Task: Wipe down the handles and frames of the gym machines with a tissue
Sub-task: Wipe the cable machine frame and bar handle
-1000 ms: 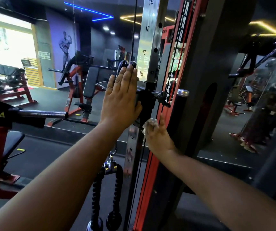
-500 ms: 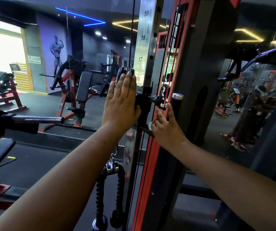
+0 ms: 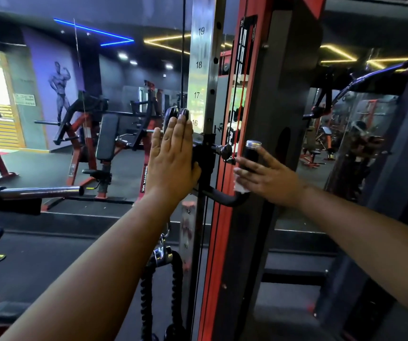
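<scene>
My left hand [image 3: 173,156] lies flat with straight fingers against the black pulley carriage [image 3: 204,153] on the numbered chrome upright [image 3: 201,70] of the cable machine. My right hand [image 3: 269,178] holds a white tissue [image 3: 241,187] against the black chrome-capped handle [image 3: 252,153] that sticks up from the carriage's curved arm. Its fingers reach around the handle. Only the tissue's lower edge shows under the palm. The machine's red and grey frame [image 3: 225,217] stands right behind the handle.
A black rope attachment [image 3: 175,279] hangs from a clip below the carriage. A chrome bar [image 3: 40,191] of a red machine juts in at left. More red benches and machines [image 3: 104,143] stand farther back on the dark floor. A mirror [image 3: 360,134] is at right.
My right hand has climbed with the tissue from the red frame edge onto the black handle. My left hand has stayed flat on the carriage. The camera has moved closer.
</scene>
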